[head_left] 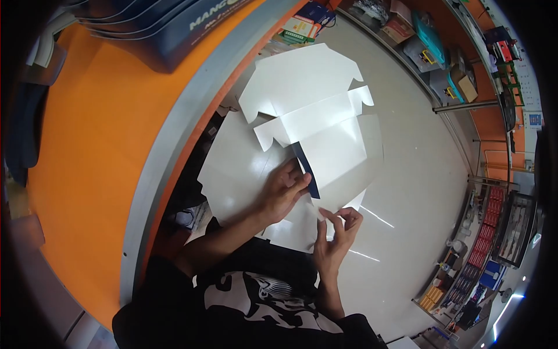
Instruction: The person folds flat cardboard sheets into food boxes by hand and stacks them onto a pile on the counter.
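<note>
So the white box (334, 139), a half-folded one, is at about 12 o'clock from the wearer's chest, on top of some flat white card (232, 160). Going by the box's middle, the left hand (285, 185) is at 7 o'clock: thumb laid against the navy wall (307, 170), fingers bent round behind it, so nearly closed on the wall, though some fingertips are hidden. The right hand (338, 228) is at 6, thumb and index almost together on what looks like a thin white tab (317, 212), other fingers loosely curled. The orange table (87, 145) is off at 9.

My guess on handling: light, stiff across the panels, bendy at the creases, a bit slick thanks to that sheen. The notched tabs out at 12 to 3 would probably crumple first. I'd grip walls close to a crease and go easy on the corners.
</note>
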`<state>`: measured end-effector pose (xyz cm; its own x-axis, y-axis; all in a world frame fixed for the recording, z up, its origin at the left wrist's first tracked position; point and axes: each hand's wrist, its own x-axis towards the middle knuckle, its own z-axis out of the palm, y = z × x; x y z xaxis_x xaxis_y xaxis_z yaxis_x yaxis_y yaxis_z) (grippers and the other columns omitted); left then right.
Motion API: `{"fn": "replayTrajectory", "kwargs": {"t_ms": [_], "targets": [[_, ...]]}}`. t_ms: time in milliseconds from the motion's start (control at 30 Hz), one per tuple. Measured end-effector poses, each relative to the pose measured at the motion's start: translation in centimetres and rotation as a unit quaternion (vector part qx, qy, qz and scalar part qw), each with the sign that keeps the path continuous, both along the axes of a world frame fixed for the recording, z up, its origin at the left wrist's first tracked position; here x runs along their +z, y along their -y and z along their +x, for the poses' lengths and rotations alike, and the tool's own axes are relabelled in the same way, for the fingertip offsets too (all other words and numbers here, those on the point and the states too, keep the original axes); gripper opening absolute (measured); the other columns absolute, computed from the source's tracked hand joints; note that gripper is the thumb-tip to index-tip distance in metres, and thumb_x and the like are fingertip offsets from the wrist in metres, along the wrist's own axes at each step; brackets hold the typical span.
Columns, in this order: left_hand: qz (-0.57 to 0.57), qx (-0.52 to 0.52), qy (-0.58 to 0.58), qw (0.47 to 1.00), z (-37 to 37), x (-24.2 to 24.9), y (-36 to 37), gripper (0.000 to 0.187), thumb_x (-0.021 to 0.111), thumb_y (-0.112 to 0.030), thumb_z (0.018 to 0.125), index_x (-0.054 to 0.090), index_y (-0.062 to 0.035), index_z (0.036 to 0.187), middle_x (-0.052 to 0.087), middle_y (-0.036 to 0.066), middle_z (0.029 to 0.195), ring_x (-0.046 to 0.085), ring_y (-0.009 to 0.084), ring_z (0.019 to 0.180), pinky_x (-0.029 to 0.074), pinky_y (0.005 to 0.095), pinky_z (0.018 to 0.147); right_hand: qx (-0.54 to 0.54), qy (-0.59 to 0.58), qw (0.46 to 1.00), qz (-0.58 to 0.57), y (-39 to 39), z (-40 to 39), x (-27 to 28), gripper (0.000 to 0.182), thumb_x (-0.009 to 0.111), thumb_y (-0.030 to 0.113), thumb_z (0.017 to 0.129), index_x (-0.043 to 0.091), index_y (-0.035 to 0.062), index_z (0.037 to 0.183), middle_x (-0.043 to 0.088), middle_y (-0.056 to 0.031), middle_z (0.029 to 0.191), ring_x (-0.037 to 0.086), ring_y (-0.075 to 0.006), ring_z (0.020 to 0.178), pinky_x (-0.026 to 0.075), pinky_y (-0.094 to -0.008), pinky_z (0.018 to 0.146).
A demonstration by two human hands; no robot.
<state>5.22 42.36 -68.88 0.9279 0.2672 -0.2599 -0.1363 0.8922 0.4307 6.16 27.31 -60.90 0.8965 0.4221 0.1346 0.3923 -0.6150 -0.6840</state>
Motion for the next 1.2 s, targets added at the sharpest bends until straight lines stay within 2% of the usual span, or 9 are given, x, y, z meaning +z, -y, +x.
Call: {"fn": "replayTrajectory", "kwargs": {"t_ms": [33, 133, 267, 300, 400, 633, 867, 1033, 1200], "targets": [[0.009, 0.0, 0.009, 1.0, 0.0, 0.1, 0.0, 0.049, 0.065, -0.016, 0.1, 0.043, -0.0052, 0.142, 0.059, 0.006, 0.132, 0.055, 0.0149, 0.122, 0.048, 0.0361, 0.102, -0.006, -0.025, 1.0, 0.012, 0.7, 0.0, -1.2, 0.015, 0.071, 0.0, 0.09, 0.072, 0.0014, 0.104, 0.043, -0.0105, 0.118, 0.055, -0.0208, 0.097, 0.047, -0.0324, 0.085], [0.073, 0.015, 0.017, 0.997, -0.1, -0.5, 0.5, 0.05, 0.068, -0.012, 0.098, 0.044, -0.0041, 0.141, 0.057, 0.006, 0.131, 0.052, 0.0146, 0.124, 0.044, 0.0335, 0.104, -0.108, -0.198, 0.959, 0.172, -0.3, -0.6, -1.5, 0.013, 0.067, -0.002, 0.093, 0.069, -0.0029, 0.105, 0.041, -0.0154, 0.12, 0.05, -0.0218, 0.106, 0.052, -0.0301, 0.078], [0.131, 0.069, -0.001, 0.989, 0.1, -0.6, 0.9, 0.05, 0.069, -0.008, 0.096, 0.045, -0.0034, 0.14, 0.057, 0.006, 0.129, 0.052, 0.015, 0.121, 0.043, 0.0319, 0.103, -0.087, -0.228, 0.963, 0.11, 0.0, -0.2, -3.0, 0.015, 0.063, 0.009, 0.1, 0.068, -0.0047, 0.105, 0.052, -0.01, 0.107, 0.062, -0.0152, 0.093, 0.052, -0.0219, 0.076], [0.131, 0.067, -0.001, 0.989, 0.1, -0.4, 0.9, 0.05, 0.069, -0.008, 0.096, 0.045, -0.0034, 0.14, 0.057, 0.006, 0.129, 0.052, 0.015, 0.121, 0.043, 0.0319, 0.103, -0.07, -0.225, 0.964, 0.128, -0.3, -0.3, -3.6, 0.022, 0.06, 0.014, 0.103, 0.067, -0.0062, 0.103, 0.062, -0.0075, 0.092, 0.065, -0.0135, 0.084, 0.053, -0.0237, 0.072], [0.203, 0.091, -0.015, 0.975, 0.0, 0.3, 1.0, 0.047, 0.068, -0.008, 0.097, 0.045, -0.0032, 0.138, 0.057, 0.006, 0.127, 0.052, 0.0144, 0.12, 0.044, 0.031, 0.101, -0.11, -0.272, 0.932, 0.212, -1.7, -0.7, -3.0, 0.031, 0.055, 0.019, 0.106, 0.062, -0.0059, 0.09, 0.071, -0.0132, 0.084, 0.065, -0.0142, 0.075, 0.052, -0.0273, 0.078], [0.182, 0.12, -0.069, 0.973, -0.3, 0.0, 2.1, 0.041, 0.06, -0.018, 0.103, 0.04, -0.0058, 0.137, 0.06, 0.008, 0.12, 0.059, 0.0133, 0.11, 0.051, 0.0313, 0.093, -0.084, -0.334, 0.917, 0.2, -1.1, 0.2, -2.9, 0.035, 0.05, 0.024, 0.108, 0.063, -0.0057, 0.094, 0.07, -0.0115, 0.084, 0.065, -0.0158, 0.075, 0.052, -0.0294, 0.076], [0.03, 0.079, -0.088, 0.993, -0.1, 0.1, 1.0, 0.038, 0.059, -0.032, 0.104, 0.045, -0.0106, 0.132, 0.064, 0.005, 0.113, 0.066, 0.0143, 0.098, 0.058, 0.0361, 0.081, -0.038, -0.236, 0.944, 0.229, -0.8, -0.3, -3.8, 0.029, 0.048, 0.017, 0.108, 0.062, -0.0086, 0.114, 0.069, -0.0136, 0.093, 0.066, -0.0184, 0.084, 0.054, -0.0326, 0.08], [-0.022, 0.075, -0.103, 0.992, -0.4, 1.2, 0.7, 0.033, 0.057, -0.03, 0.105, 0.048, -0.0095, 0.129, 0.064, 0.005, 0.116, 0.066, 0.0152, 0.101, 0.057, 0.0378, 0.086, -0.019, -0.168, 0.954, 0.249, 0.1, -0.5, -4.6, 0.027, 0.048, 0.012, 0.107, 0.061, -0.0101, 0.116, 0.067, -0.0172, 0.103, 0.067, -0.0221, 0.089, 0.055, -0.0345, 0.083], [0.049, 0.065, -0.075, 0.994, -0.7, 1.3, 1.0, 0.042, 0.058, -0.025, 0.105, 0.04, -0.0118, 0.14, 0.062, 0.006, 0.122, 0.062, 0.0145, 0.111, 0.056, 0.0369, 0.09, 0.003, 0.029, 0.993, 0.118, -0.2, -0.1, -3.9, 0.015, 0.06, 0.007, 0.1, 0.065, -0.0076, 0.1, 0.037, -0.0248, 0.144, 0.05, -0.0355, 0.128, 0.044, -0.0452, 0.104]]}}
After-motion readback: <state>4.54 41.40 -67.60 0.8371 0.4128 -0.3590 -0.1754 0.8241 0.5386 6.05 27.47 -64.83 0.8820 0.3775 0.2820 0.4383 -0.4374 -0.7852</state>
